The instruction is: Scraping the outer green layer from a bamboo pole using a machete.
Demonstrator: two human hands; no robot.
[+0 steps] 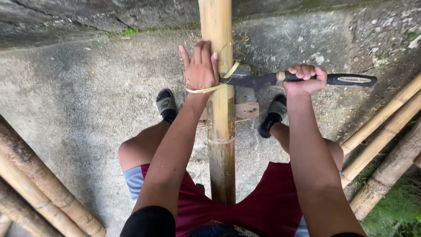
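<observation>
Bamboo pole (220, 131) is held upright between the knees, steadied by left hand (201, 68), fingers flat against it. Knife (280, 79) is gripped by right hand (304, 80), blade at pole; one thin strip (210, 87) is peeled, most skin left.

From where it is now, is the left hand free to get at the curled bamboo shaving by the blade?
Probably yes. The left hand lies flat on the bamboo pole, and the pale shaving curls right beside its wrist. The knife in the right hand meets the pole next to it, so the blade is close.
</observation>
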